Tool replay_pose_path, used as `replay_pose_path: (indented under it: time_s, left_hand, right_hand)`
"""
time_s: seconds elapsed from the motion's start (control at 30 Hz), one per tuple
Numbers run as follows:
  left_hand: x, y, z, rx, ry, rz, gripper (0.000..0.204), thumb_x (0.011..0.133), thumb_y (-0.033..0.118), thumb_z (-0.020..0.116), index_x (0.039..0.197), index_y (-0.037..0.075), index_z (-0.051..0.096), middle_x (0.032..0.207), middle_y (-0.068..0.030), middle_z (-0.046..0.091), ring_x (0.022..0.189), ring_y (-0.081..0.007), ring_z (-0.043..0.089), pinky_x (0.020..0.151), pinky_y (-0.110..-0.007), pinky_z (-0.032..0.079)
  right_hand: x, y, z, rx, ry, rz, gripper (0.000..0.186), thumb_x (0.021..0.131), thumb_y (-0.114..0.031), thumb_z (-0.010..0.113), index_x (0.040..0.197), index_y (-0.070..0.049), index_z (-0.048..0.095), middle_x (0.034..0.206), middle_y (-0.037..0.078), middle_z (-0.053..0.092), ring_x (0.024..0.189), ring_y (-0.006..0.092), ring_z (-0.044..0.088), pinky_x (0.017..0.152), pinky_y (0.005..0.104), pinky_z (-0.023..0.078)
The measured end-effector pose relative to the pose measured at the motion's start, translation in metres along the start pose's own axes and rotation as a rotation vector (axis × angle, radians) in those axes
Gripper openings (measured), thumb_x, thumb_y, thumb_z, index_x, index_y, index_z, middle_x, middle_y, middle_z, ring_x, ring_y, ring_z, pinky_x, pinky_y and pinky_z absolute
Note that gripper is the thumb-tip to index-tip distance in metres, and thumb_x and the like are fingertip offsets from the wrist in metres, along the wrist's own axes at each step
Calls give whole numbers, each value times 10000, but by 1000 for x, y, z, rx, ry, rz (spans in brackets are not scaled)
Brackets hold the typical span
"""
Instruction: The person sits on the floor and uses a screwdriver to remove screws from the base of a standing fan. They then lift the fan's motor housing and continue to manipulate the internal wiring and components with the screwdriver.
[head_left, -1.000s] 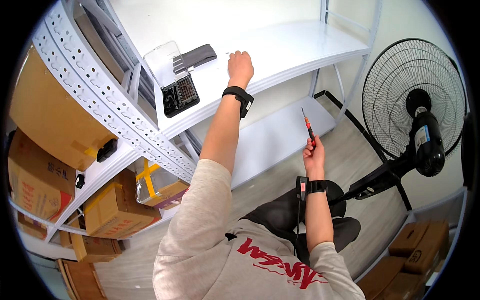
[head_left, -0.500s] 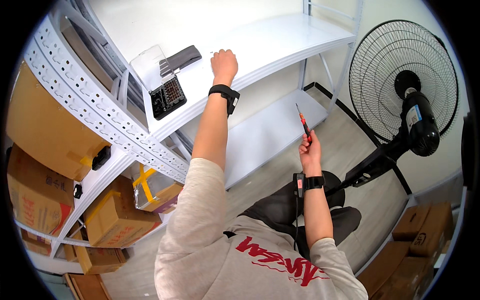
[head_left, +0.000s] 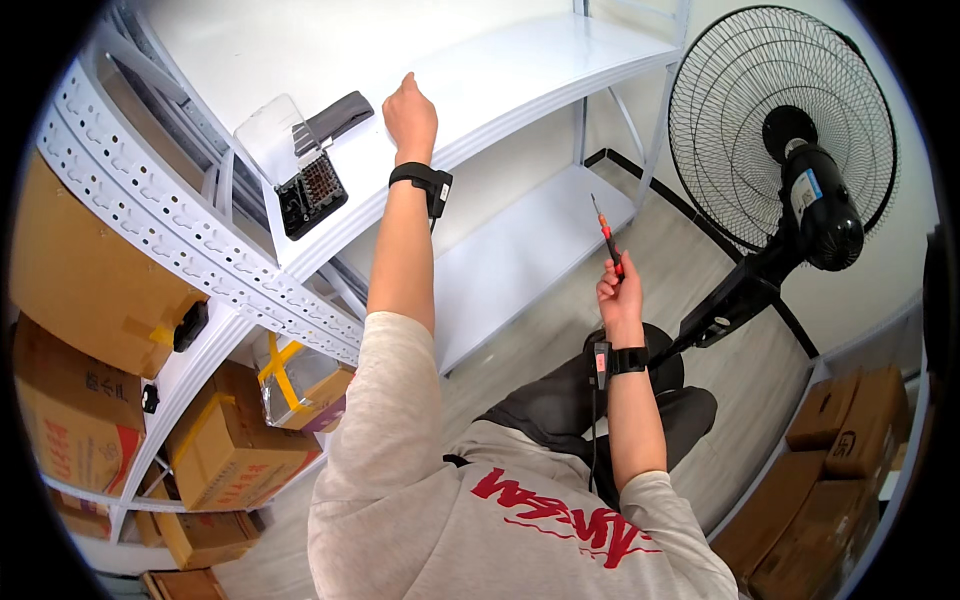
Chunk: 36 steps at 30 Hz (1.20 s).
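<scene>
My left hand [head_left: 408,120] is raised over the upper white shelf [head_left: 490,95], its fingers pinched together; whatever they may hold is too small or hidden to make out. To its left lie an open black bit case [head_left: 313,195] with a clear lid and a folded grey cloth pouch [head_left: 342,116]. Lower on the right, my right hand [head_left: 620,292] grips a red and black screwdriver [head_left: 607,235], its thin shaft pointing up in front of the lower shelf [head_left: 530,255].
A black standing fan [head_left: 795,200] is close on my right. Perforated shelf uprights [head_left: 150,210] and cardboard boxes [head_left: 240,460] fill the left side. More boxes [head_left: 850,440] sit in a rack at lower right. My bent legs [head_left: 660,420] rest low over the wooden floor [head_left: 500,380].
The view has shifted, so fan and shelves appear further left. My left hand has edged toward the pouch and back along the shelf, fingertips now pointing up in a pinch. The screwdriver remains held.
</scene>
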<state>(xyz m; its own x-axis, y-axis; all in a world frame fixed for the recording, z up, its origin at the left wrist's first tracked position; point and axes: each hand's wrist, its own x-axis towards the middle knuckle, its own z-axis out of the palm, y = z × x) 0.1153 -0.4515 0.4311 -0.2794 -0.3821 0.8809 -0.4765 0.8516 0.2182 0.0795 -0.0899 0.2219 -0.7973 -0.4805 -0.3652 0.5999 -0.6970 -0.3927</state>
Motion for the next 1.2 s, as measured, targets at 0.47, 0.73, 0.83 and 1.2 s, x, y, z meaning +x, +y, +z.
replay_pose_path:
  time_s: [0.47,0.73,0.83,1.2]
  left_hand:
    - [-36,88,-23,-66,350,570,319,875,118,577,1183,34,586,1156,-104,610,1159,-318,518,1051,-507,329]
    - [-282,280,42,-1125,-557,272,216,877,135,609,1060,23,578,959,-112,603,917,-256,559,854,-379,431]
    - [-334,341,67,-1548,-1004,-92,353,955,232,551,1218,-1,525,1161,-110,588,1092,-214,535,974,-343,394]
    - [-361,393,186,-1981,-2040,-139,981,677,584,769,1364,-20,415,1324,-68,520,1182,-161,491,1020,-299,364]
  right_hand:
    - [-36,-30,-37,63,-325,-208,219,985,-272,510,1032,-68,573,677,18,533,491,63,352,447,205,276]
    - [-78,-73,-110,347,-295,-505,218,953,-244,519,1071,-71,579,603,25,455,488,93,356,463,224,290]
    - [-96,-96,-147,404,-118,-656,211,957,-238,515,1024,-42,558,634,36,469,507,95,362,447,228,289]
    - [-87,-118,-215,590,21,-681,270,966,-239,518,813,-22,469,689,43,475,525,96,369,430,220,309]
